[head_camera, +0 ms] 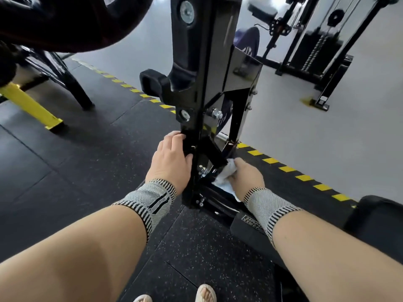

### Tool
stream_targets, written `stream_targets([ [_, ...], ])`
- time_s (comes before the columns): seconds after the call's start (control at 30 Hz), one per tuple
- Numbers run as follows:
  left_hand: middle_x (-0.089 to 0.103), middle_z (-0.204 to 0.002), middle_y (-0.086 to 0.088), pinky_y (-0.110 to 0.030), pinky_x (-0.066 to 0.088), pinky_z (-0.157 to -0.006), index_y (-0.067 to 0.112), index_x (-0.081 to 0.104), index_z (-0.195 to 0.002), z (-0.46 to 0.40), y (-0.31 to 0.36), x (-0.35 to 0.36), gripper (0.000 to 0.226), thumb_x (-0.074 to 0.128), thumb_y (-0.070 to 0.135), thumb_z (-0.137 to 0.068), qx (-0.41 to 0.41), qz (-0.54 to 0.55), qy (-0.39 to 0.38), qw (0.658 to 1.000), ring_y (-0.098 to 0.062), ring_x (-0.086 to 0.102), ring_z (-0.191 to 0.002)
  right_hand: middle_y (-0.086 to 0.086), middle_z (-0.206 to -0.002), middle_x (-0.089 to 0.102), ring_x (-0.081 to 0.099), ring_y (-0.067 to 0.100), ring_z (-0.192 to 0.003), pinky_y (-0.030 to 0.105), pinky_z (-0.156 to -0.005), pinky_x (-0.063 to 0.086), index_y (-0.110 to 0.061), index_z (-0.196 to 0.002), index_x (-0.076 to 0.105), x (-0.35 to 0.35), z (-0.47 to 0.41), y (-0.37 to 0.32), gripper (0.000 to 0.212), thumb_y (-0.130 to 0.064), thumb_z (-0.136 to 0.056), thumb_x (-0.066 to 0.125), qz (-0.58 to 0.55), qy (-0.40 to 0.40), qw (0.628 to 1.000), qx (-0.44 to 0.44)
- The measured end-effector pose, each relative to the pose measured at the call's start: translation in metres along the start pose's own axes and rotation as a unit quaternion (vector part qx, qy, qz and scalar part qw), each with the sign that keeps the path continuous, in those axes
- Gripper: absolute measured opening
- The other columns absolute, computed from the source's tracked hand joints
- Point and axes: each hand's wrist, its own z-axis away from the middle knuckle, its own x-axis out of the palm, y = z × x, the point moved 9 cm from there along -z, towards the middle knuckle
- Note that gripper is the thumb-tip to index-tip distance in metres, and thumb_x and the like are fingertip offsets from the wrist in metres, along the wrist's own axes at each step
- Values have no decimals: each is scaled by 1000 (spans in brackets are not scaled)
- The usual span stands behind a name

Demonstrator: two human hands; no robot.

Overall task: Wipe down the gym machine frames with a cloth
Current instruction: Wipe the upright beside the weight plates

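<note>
Crumpled white cloth [225,174]: bunched in the right hand [246,178], pressed against the low base of the glossy black steel machine frame [202,83], just right of its diagonal brace, near floor level.

Right hand: fingers curled round the cloth, gripping it; grey-and-black striped knit wrist sleeve [269,209] on the forearm.

Left hand [171,160]: fingers wrapped round the left edge of the frame's upright, holding it just below a round silver-capped bolt [185,115]; matching knit wrist sleeve [150,200].

Frame: upright post rising through centre view, black rubber-padded stop [152,80] projecting from its left side, hex bolt [217,113] on its right.

Floor: speckled black rubber floor matting [87,171] bounded by a yellow-and-black hazard stripe [303,177]; pale grey floor [305,131] beyond.

Surroundings: yellow steel leg [30,105] at left; black cable machine [322,40] far right; two sandalled feet [205,293] at the bottom edge.
</note>
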Motion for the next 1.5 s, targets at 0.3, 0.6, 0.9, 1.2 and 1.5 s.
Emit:
stream_targets([
  [0.3,34,-146,-2,-36,34,-110,10,38,-138,-1,0,0,50,55,22,-93,-6,-9,-4,1000,-22,36,-130,4,-83,56,53,25,-78,30,-66,38,-12,-88,48,-41,-31,-63,17,-24,-84,60,-79,83,987,-117],
  [0.6,33,-147,-2,-38,34,-109,10,37,-138,0,1,1,51,55,23,-93,-11,-26,-9,1000,-23,36,-130,-1,-90,55,56,22,-90,29,-75,44,-17,-102,45,-18,-36,-48,38,-24,-76,71,0,-30,998,-55],
  [0.9,34,-146,-2,-37,35,-108,10,38,-137,0,1,1,50,55,24,-93,-8,-28,-7,1000,-23,38,-128,6,-103,63,61,28,-97,33,-78,50,-16,-95,44,20,-10,12,34,-21,-75,71,70,-118,990,22],
  [1.2,34,-146,-3,-37,34,-109,10,37,-138,0,2,0,50,55,23,-93,-9,-34,-2,999,-23,37,-130,4,-93,59,57,26,-87,28,-71,41,-18,-104,54,-19,-36,-45,26,-21,-80,64,8,-25,994,-106],
  [1.5,34,-146,-2,-35,33,-108,11,38,-138,0,2,-1,50,55,24,-93,-9,-37,7,999,-22,38,-129,-5,-73,59,55,15,-69,28,-66,48,-16,-78,65,-62,-40,2,12,-18,-89,61,-97,56,990,-86],
])
